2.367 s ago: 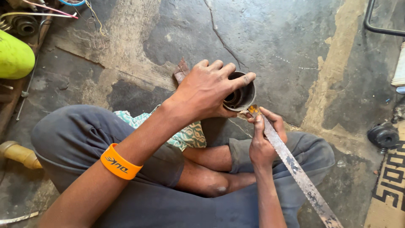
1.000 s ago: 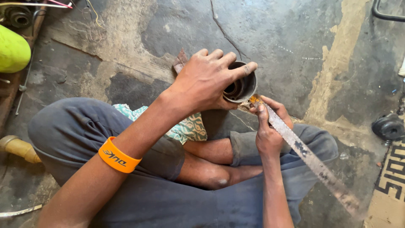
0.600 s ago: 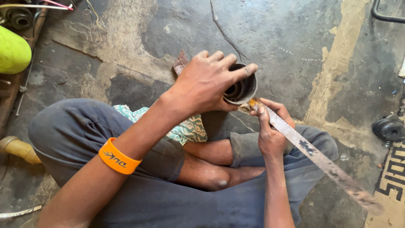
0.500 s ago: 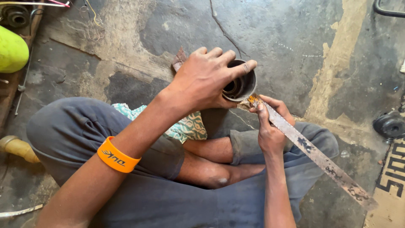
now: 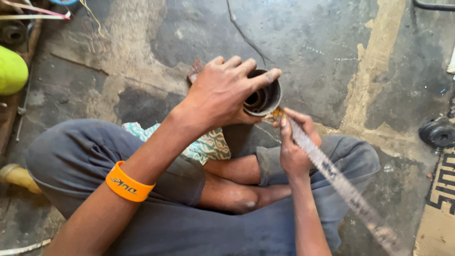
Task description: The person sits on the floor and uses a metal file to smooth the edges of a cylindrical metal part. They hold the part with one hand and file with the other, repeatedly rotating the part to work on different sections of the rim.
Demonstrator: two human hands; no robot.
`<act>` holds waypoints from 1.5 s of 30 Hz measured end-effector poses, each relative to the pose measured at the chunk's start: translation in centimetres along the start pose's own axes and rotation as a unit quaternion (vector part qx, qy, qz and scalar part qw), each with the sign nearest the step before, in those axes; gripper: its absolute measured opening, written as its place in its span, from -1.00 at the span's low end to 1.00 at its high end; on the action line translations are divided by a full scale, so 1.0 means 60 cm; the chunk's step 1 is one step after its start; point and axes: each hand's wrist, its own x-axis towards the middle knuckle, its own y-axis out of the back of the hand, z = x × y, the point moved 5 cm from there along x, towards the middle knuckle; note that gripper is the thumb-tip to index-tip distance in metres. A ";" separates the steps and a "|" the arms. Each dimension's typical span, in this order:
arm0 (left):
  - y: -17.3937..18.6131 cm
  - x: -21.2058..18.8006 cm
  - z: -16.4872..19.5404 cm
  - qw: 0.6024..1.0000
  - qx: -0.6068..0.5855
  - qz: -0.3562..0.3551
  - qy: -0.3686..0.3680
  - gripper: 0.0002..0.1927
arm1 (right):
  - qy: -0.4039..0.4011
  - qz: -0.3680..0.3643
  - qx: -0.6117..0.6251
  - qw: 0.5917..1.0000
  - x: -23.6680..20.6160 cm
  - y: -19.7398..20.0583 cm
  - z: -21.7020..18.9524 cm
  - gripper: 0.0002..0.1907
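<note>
While we sat cross-legged on the stained concrete floor (image 5: 332,42), our left hand (image 5: 220,97) gripped a dark metal cylinder (image 5: 266,97) from above, fingers wrapped over its rim. The cylinder sat low in front of our knees, its open mouth tilted right, showing a hollow, grimy bore with a ring inside. Our right hand (image 5: 294,147) was closed on a long flat metal strip (image 5: 339,182), worn and speckled, its orange-tipped end touching the cylinder's lower rim. An orange wristband (image 5: 127,182) circled our left forearm. A patterned cloth (image 5: 206,147) lay under the arm.
</note>
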 end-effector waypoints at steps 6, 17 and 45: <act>0.005 0.002 0.000 1.000 -0.018 -0.011 -0.002 -0.16 | 0.012 0.022 -0.040 0.999 -0.009 -0.003 -0.013 -0.80; 0.001 0.003 -0.001 1.000 -0.003 0.002 0.006 -0.17 | 0.006 0.019 0.028 0.999 0.005 -0.005 -0.003 -0.79; 0.005 0.005 -0.004 1.000 -0.011 -0.005 0.010 -0.22 | 0.007 0.085 0.047 0.995 -0.008 -0.014 0.002 -0.76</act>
